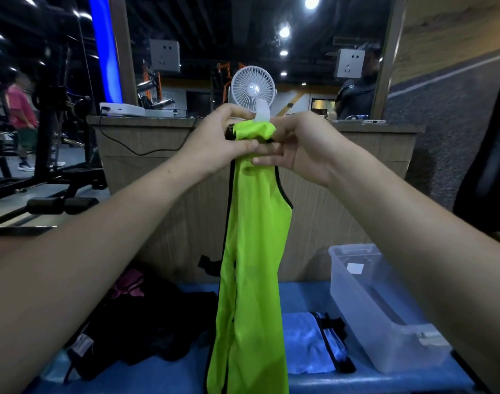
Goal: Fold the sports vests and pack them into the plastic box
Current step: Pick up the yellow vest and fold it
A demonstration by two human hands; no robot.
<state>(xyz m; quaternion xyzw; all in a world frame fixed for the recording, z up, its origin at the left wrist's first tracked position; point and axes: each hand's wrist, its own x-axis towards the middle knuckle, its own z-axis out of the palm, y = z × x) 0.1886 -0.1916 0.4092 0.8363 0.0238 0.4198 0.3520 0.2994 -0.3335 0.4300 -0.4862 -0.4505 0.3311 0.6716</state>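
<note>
Green vest [251, 265]: held up in the air at its top end, hanging full length in front of the counter [146, 143], lower hem reaching down to the blue table surface [305, 294]. Neon green with black binding along the edges. Appears gathered lengthwise into a narrow strip; the top is bunched between the hands.

Left hand [214, 137]: fingers curled round the bunched top of the vest, thumb pressed across the front. Right hand [300, 143]: fingers pinch the same bunch from the other side, thumb lying on the fabric just below. Hands are touching or nearly so.

Handling judgement: thin, light, limp, glossy fabric, likely slippery. It will not hold a crease unaided, so folds want pressing flat on the table. Best purchase looks to be the bound shoulder straps and hem, where the trim gives some grip.

Plastic box [385, 314]: clear, open, to the right on the table, apparently holding no vests yet. A blue vest [311, 339] lies folded just beside it, left. A dark pile of garments [146, 322] with some pink sits at left.

Writing: white label [355, 268] on the box and a tag in the dark pile, neither legible. No readable brand anywhere. White fan [253, 91] on the counter behind the hands.
</note>
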